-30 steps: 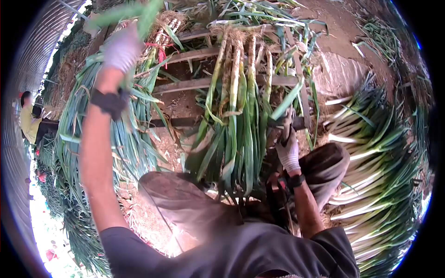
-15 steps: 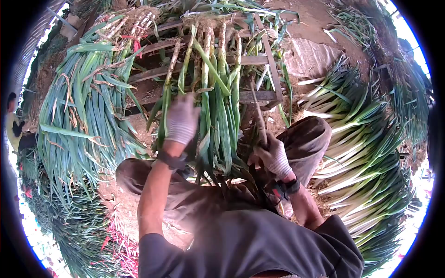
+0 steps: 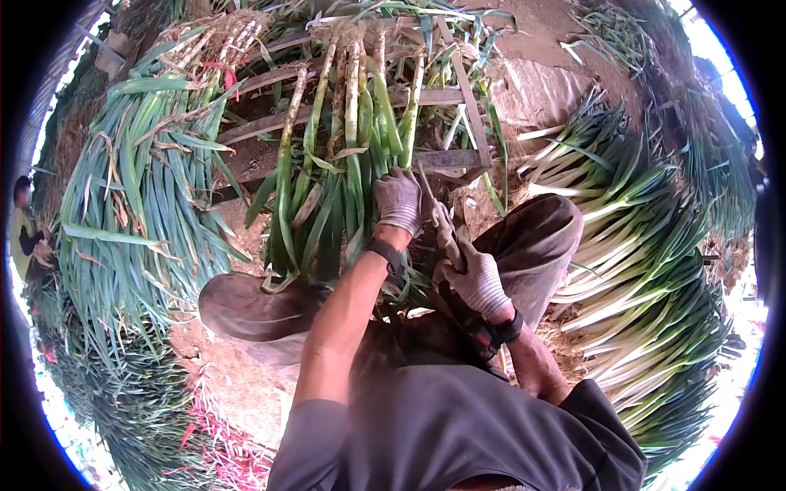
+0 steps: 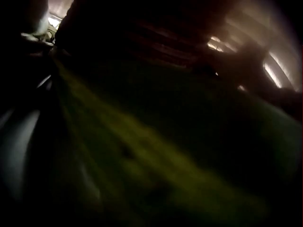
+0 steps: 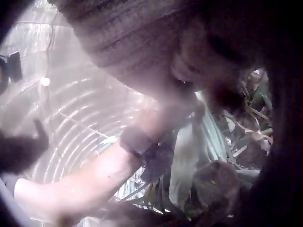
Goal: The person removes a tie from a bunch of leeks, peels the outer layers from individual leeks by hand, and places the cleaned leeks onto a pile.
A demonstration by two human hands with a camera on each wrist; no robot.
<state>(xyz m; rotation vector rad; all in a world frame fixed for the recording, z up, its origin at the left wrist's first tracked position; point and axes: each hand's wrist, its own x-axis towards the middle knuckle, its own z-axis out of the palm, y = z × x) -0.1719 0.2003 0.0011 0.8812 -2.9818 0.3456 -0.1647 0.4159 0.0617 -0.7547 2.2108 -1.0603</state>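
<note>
My gloved left hand (image 3: 399, 201) grips the rightmost of the leeks (image 3: 353, 90) lying side by side before me, low on the stalk where the leaves spread. Their roots point away from me and their green leaves hang toward my lap. My gloved right hand (image 3: 479, 285), just beside it, holds a long, thin knife-like tool (image 3: 443, 227) with its tip pointing up near the left fingers. A blurred leaf (image 4: 156, 146) crosses the dark left wrist view. Beyond the right glove (image 5: 128, 42), the right wrist view shows the other forearm (image 5: 94, 182) and pale green leaves (image 5: 184, 161).
A slatted wooden frame (image 3: 465, 86) bears the leeks. To the left lies a big leafy heap (image 3: 131, 188) with a red tie (image 3: 230, 78). White-stalked leeks (image 3: 630, 286) are piled on the right. My bent knees (image 3: 536, 237) flank the work; another person (image 3: 23, 225) is at far left.
My left hand has come down from the upper left, passed over the leeks, and now grips at their right side. My right hand has drawn closer to my lap with the tool.
</note>
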